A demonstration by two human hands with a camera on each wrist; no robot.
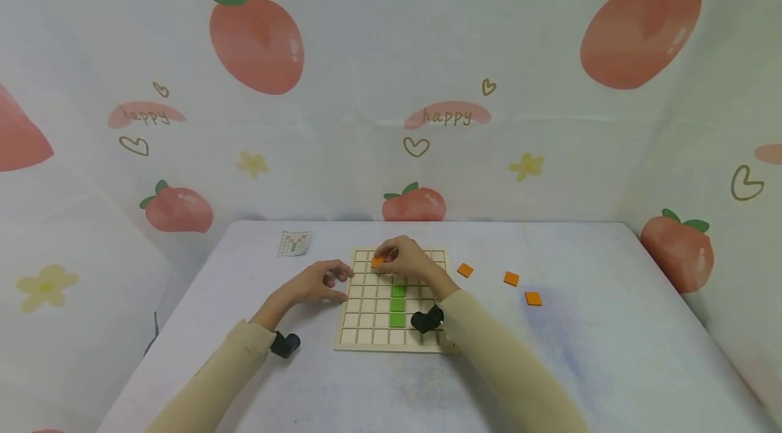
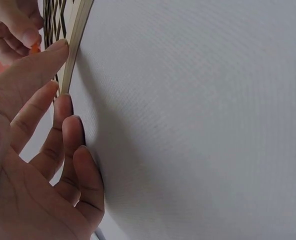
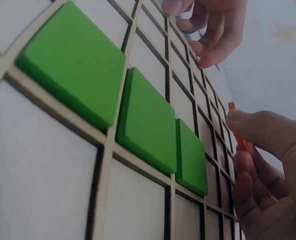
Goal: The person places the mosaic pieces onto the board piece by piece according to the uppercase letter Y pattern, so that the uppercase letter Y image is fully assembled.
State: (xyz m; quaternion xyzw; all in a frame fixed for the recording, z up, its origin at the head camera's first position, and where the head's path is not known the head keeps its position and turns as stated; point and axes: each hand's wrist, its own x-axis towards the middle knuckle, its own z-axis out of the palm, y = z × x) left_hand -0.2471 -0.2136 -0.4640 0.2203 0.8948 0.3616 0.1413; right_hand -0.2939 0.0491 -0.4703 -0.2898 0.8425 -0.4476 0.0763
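Observation:
A wooden grid board (image 1: 366,338) lies on the table, with three green square tiles (image 1: 398,305) set in one column of its cells. Over the board's far left part, my right hand (image 1: 406,258) pinches an orange square tile (image 1: 377,262) between thumb and fingers. In the right wrist view that orange tile (image 3: 237,125) shows edge-on. My left hand (image 1: 320,281) is at the board's left edge, its fingers loosely bent and holding nothing. The left wrist view shows its thumb and fingertips (image 2: 63,102) by the board's rim (image 2: 73,50).
Three loose orange tiles (image 1: 511,278) lie on the table right of the board. A small paper card with a printed grid pattern (image 1: 294,243) lies at the back left. Behind the table hangs a white cloth (image 1: 342,148) with fruit prints.

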